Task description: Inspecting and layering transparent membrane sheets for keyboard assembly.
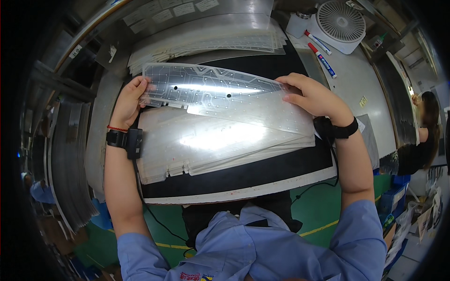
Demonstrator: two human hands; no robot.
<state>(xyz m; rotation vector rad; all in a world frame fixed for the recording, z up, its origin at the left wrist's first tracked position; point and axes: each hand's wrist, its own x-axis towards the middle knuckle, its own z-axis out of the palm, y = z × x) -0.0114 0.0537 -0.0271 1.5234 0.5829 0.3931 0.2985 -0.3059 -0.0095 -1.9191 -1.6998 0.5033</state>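
A clear plastic sheet printed with fine circuit lines (211, 89) is held up between both hands, tilted so light glares along it. My left hand (131, 96) pinches its left end, thumb on the near face. At the right end, my right hand (311, 93) grips the sheet between thumb and fingers. Beneath it lies a stack of similar translucent sheets (225, 145), somewhat fanned, with notches along the near left edge. The held sheet overlaps the far part of this stack.
Another pile of sheets (206, 37) lies at the back. A white fan (341, 23), a small container (298, 24) and two markers (322, 60) stand or lie at the back right. Tall stacked sheets (70, 159) are on the left. A person (422, 131) is at far right.
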